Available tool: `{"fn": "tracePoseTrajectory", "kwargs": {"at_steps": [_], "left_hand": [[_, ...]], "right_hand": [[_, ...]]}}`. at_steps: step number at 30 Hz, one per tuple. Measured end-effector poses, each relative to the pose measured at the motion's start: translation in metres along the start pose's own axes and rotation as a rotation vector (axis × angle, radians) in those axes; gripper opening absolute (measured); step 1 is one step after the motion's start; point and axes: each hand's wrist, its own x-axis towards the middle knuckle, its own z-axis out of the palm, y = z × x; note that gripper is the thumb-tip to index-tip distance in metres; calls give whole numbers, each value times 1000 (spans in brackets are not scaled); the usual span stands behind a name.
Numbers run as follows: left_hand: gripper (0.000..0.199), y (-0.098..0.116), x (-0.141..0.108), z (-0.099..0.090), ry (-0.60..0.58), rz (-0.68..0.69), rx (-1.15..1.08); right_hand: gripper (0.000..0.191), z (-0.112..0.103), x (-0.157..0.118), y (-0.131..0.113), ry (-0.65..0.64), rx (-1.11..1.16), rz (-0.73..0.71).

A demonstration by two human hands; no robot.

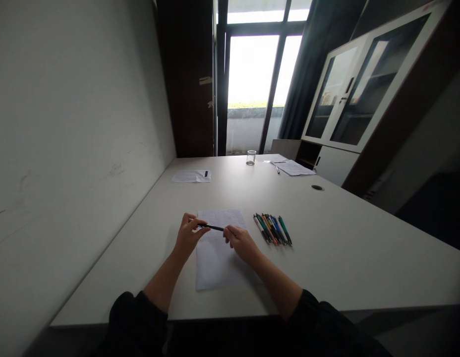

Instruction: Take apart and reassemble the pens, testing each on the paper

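A black pen (215,228) is stretched between my two hands, roughly level, above a sheet of paper (215,267). My left hand (187,235) pinches one end of it between thumb and fingers. Around the other end, the fingers of my right hand (240,240) are closed. Handwriting-like lines cover the upper part of the sheet, and its lower part is blank. Just right of the paper lies a row of several pens (272,229) in green, black, blue, white and pinkish colours, side by side.
On the white table (349,248), a clear glass (251,157) stands at the far edge. Papers (295,167) with a pen (277,169) lie at the back right, beyond a cable hole (317,188). A plastic-looking sleeve (192,176) lies back left. A wall (85,124) borders the left side.
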Motion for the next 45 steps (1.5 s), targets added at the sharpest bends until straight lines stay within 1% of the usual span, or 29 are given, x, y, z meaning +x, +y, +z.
{"fn": "tracePoseTrajectory", "kwargs": {"at_steps": [2, 4, 6, 8, 11, 15, 18, 21, 25, 30, 33, 36, 38, 40, 43, 45], "left_hand": [[15, 2, 1, -3, -36, 109, 146], [12, 4, 0, -5, -132, 202, 258], [15, 6, -1, -5, -233, 265, 319], [19, 7, -2, -4, -297, 289, 344], [23, 7, -5, -2, -339, 283, 343], [26, 8, -8, 0, -363, 276, 343], [30, 11, -8, 0, -384, 270, 375], [34, 14, -8, -2, -425, 249, 361], [30, 14, -9, -3, -449, 180, 261], [26, 12, -9, -4, -506, 64, 72], [25, 10, -8, -5, -503, 44, 31], [27, 7, -8, -6, -492, 58, 56], [28, 4, -8, -7, -489, 67, 83], [27, 2, -9, -7, -489, 73, 106], [27, 1, -10, -6, -499, 92, 124], [28, 2, -11, -5, -500, 108, 127]], "right_hand": [[35, -1, 0, -1, 1, 8, 10], [35, -1, 0, -1, -1, 3, 13], [35, -2, 1, -2, -11, -14, 16], [35, -3, 1, -1, -20, -34, 19], [33, -2, 1, 2, -28, -59, 9], [28, 0, 1, 6, -30, -107, -22], [25, 0, 1, 7, -27, -165, -65], [23, -1, 1, 6, -24, -235, -107], [24, -3, 0, 3, -41, -307, -132], [20, -5, -1, 0, -63, -428, -215], [20, -5, 0, 0, -73, -405, -238], [21, -3, 1, 2, -67, -317, -238], [18, -2, 2, 3, -45, -278, -232], [18, -2, 2, 5, -31, -274, -213], [25, 0, 2, 7, -39, -276, -190], [22, 1, 2, 9, -35, -264, -189]]}}
